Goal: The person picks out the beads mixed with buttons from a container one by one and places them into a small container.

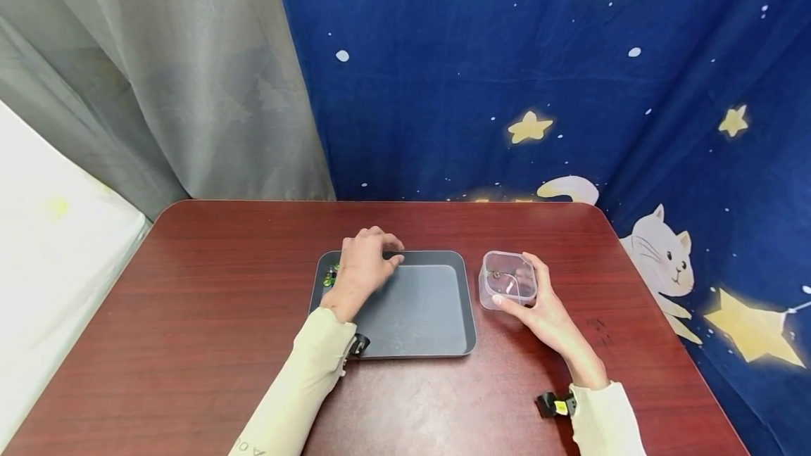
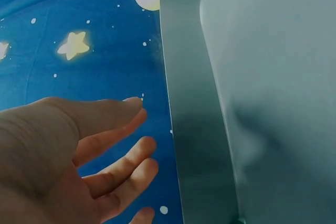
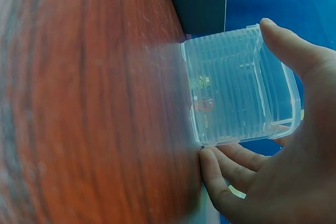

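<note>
We see the right hand [image 1: 550,314] grip an upright clear box [image 1: 507,276], the tray [image 1: 418,312] lying lengthwise left-to-right beneath the loosely parted, empty left hand [image 1: 366,263].

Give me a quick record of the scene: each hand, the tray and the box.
Left hand: over the left part of the gray tray, fingers relaxed, holding nothing visible
Right hand: gripping the clear box
Tray position: on the wooden table
Tray contents: small green pieces near the left edge, partly hidden
Box position: right of the tray
Box contents: small items, too unclear to identify
</note>
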Demonstrator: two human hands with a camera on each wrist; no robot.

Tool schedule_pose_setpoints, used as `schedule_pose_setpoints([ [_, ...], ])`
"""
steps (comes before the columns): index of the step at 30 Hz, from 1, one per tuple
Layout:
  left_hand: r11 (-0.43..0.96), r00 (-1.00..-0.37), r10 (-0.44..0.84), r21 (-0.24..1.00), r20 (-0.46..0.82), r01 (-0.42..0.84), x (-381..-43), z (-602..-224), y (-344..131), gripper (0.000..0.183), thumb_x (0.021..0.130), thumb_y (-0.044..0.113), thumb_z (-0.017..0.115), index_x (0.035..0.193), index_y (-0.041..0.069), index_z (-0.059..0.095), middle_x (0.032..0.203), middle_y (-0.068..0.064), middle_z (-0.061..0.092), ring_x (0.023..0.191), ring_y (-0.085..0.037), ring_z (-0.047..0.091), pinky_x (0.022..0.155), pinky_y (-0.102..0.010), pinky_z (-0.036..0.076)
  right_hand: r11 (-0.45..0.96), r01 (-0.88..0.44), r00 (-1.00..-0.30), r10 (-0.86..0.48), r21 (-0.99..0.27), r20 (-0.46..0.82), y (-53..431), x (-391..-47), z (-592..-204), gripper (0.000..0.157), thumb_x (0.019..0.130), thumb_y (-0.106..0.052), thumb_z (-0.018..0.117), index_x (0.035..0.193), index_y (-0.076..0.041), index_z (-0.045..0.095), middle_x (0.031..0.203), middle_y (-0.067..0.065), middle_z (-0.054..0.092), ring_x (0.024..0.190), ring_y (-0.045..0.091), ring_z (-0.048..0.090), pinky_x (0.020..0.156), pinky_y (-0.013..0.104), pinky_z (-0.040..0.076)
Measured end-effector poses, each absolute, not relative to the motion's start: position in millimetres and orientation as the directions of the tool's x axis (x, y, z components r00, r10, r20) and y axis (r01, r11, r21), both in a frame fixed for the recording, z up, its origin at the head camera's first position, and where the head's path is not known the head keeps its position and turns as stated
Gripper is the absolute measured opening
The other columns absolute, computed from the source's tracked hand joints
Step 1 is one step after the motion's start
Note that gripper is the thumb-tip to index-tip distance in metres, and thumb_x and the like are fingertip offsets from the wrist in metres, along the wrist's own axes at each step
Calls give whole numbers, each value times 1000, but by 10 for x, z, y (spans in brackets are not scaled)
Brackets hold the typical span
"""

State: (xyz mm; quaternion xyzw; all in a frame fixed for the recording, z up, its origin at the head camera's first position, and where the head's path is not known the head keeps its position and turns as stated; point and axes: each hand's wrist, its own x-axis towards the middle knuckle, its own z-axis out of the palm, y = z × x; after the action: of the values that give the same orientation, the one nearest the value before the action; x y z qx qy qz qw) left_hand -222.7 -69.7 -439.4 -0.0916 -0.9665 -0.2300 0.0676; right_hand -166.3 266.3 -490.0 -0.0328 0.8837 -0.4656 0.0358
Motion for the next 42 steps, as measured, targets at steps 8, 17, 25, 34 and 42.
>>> schedule_pose_setpoints([
  [8, 879, -985, 93, 453, 144, 149, -2234, -4392, -842, 16, 88, 23, 83, 104, 24, 82, 122, -2, 72, 121, -28, 59, 112, -57, 37, 568, -21, -995, -90, -823, -36, 2659, -1662, -4903, 99, 92, -34, 80, 163, -25, 12, 155, 19, 39, 134, 39, 49, 109, 58, 41],
  [17, 874, -990, 93, 467, 107, 133, -2244, -4420, -947, 9, 89, 21, 81, 98, 22, 81, 122, -3, 70, 127, -31, 57, 123, -70, 23, 573, -27, -996, -88, -819, -28, 2660, -1660, -4903, 98, 92, -33, 80, 163, -26, 13, 154, 18, 40, 134, 38, 50, 107, 56, 44],
  [25, 881, -991, 90, 457, 100, 126, -2244, -4470, -1003, 5, 89, 19, 80, 93, 23, 81, 119, -3, 71, 124, -31, 58, 121, -71, 25, 568, -33, -996, -89, -822, -22, 2663, -1665, -4911, 97, 91, -32, 81, 162, -26, 14, 154, 18, 40, 134, 39, 50, 108, 58, 42],
  [34, 889, -994, 93, 444, 62, 111, -2250, -4497, -1074, 7, 88, 20, 80, 95, 22, 81, 124, -8, 72, 126, -35, 60, 118, -70, 29, 562, -33, -996, -91, -826, -22, 2658, -1664, -4914, 98, 91, -32, 80, 163, -25, 13, 155, 19, 40, 134, 40, 49, 110, 60, 41],
  [42, 884, -989, 107, 447, 98, 140, -2241, -4436, -1134, 10, 89, 17, 80, 98, 20, 82, 120, -8, 74, 117, -35, 64, 106, -61, 41, 554, -26, -996, -88, -832, -28, 2657, -1663, -4912, 98, 91, -32, 81, 163, -24, 13, 154, 19, 41, 135, 40, 49, 111, 60, 39],
])
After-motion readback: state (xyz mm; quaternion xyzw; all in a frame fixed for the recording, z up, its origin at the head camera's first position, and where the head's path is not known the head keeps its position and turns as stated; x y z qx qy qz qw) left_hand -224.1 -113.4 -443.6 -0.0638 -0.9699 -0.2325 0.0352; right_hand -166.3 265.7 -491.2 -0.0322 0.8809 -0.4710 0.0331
